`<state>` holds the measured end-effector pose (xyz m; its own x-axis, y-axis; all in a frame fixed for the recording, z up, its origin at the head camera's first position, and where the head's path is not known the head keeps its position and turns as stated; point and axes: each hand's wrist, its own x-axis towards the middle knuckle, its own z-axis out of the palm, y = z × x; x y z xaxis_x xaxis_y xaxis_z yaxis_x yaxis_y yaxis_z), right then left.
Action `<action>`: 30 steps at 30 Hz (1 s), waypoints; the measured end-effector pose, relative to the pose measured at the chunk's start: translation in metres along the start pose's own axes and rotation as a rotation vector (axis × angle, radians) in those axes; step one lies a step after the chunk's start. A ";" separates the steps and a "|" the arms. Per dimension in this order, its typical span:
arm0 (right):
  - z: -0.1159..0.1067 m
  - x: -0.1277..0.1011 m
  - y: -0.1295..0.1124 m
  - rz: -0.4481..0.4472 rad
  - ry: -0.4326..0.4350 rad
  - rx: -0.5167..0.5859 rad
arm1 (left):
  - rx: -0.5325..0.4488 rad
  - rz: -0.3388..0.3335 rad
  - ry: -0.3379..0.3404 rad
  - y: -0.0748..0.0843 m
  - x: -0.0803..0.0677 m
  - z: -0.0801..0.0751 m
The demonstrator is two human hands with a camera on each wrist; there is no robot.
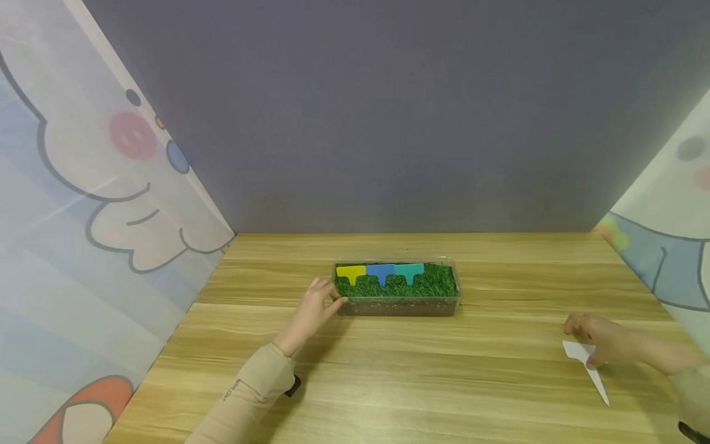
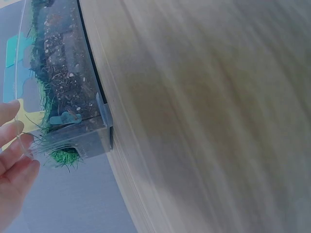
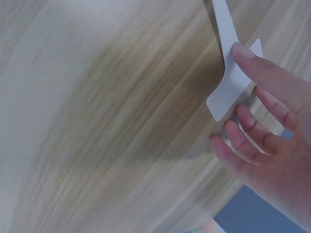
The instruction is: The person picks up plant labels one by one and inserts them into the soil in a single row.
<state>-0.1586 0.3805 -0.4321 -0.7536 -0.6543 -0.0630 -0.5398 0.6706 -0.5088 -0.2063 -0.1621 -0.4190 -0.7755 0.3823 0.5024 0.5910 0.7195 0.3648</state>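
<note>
The left hand (image 1: pixel 313 308) rested against the left end of the clear planter box (image 1: pixel 397 290), its fingers (image 2: pixel 14 145) relaxed and laid along the plastic wall rather than curled round it, which looked like a way of steadying the box on the desk (image 1: pixel 388 370). The box sat near the middle of the desk, filled with soil and topped with green grass, and three plant labels stood upright in it side by side towards its left end: a yellow label (image 1: pixel 351 272), a blue label (image 1: pixel 380 271) and a teal label (image 1: pixel 409 271). Well apart from the box, at the right of the desk, the right hand (image 1: pixel 601 342) pressed on a white label (image 1: pixel 585 361) that lay flat on the wood; the thumb (image 3: pixel 257 65) lay across its broad head, the other fingers spread beside it, so the hand appeared to be pinning it down in order to get hold of it, not yet lifting it.
</note>
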 end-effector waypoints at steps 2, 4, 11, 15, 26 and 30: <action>0.000 0.000 0.000 0.000 -0.012 0.025 | -0.003 -0.008 -0.002 0.000 0.000 0.000; 0.001 0.000 0.001 -0.023 -0.021 0.062 | -0.007 -0.014 -0.002 0.000 0.000 -0.001; 0.000 -0.001 0.003 -0.070 -0.056 0.172 | -0.010 -0.003 0.008 0.000 0.001 -0.001; 0.000 0.000 0.002 -0.045 -0.073 0.207 | -0.009 0.001 0.005 0.000 0.000 -0.001; 0.002 -0.002 0.004 -0.017 -0.089 0.270 | -0.008 0.017 0.026 -0.002 -0.001 0.002; 0.003 -0.004 0.006 0.013 -0.073 0.269 | -0.018 0.026 0.029 -0.002 -0.001 0.002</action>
<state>-0.1573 0.3864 -0.4376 -0.7258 -0.6760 -0.1278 -0.4036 0.5688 -0.7167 -0.2075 -0.1628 -0.4218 -0.7532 0.3835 0.5344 0.6150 0.6986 0.3656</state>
